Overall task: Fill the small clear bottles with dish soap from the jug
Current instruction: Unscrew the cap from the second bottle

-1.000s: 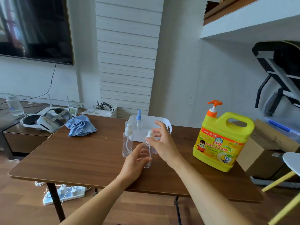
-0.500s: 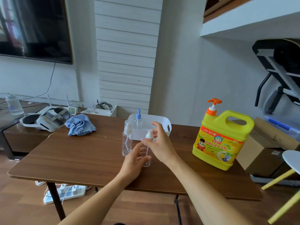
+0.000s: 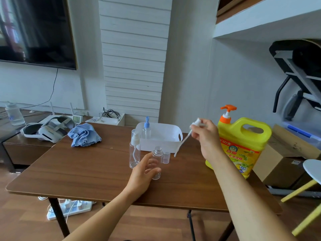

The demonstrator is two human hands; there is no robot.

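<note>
Standing on the brown wooden counter point(image 3: 78, 171), a tall clear plastic bottle with a white pump top point(image 3: 134, 152) is just left of the left hand point(image 3: 143, 171), whose fingers curl round the lower body of the small clear uncapped bottle point(image 3: 157, 158). Further right, the right hand point(image 3: 207, 138) pinches the white pump head with its dangling dip tube point(image 3: 184, 142), held clear of the neck. The yellow plastic dish-soap jug with an orange pump point(image 3: 243, 146) stands beside it, untouched. A misaligned spout would likely spill soap past the narrow neck, and a loosened grip could tip the light bottle.
</note>
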